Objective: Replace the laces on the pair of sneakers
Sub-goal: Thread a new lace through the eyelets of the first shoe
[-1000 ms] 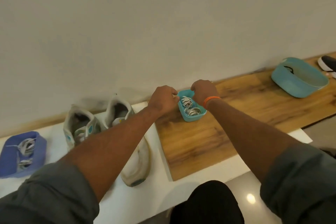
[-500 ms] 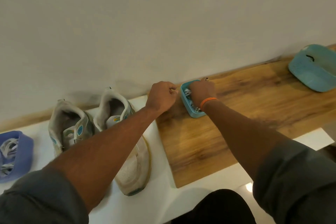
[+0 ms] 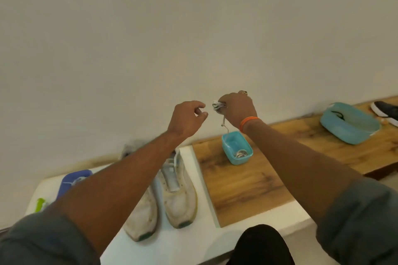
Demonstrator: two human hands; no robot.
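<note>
The lace bundle (image 3: 218, 106) pinched in the right hand (image 3: 238, 107) looks like woven cloth, matt. Below those fingers, the small teal box (image 3: 237, 148) seems smooth plastic with a slight shine, on a board (image 3: 247, 187) of grained wood. The sneakers (image 3: 165, 196) under the left forearm look like matt, worn fabric.

- Your sneakers (image 3: 172, 191) are off-white, with green at the toe soles.
- Your right hand (image 3: 238, 107) wears an orange band (image 3: 247, 122) and holds a white-grey lace (image 3: 218, 106).
- The small tub (image 3: 237, 148) and the bigger tub (image 3: 350, 123) are teal; another tub (image 3: 72, 179) is violet-blue.
- You see a white counter (image 3: 189, 241) and a brown wood-grain board (image 3: 243, 187).
- The far shoe (image 3: 386, 111) is black with a white sole.
</note>
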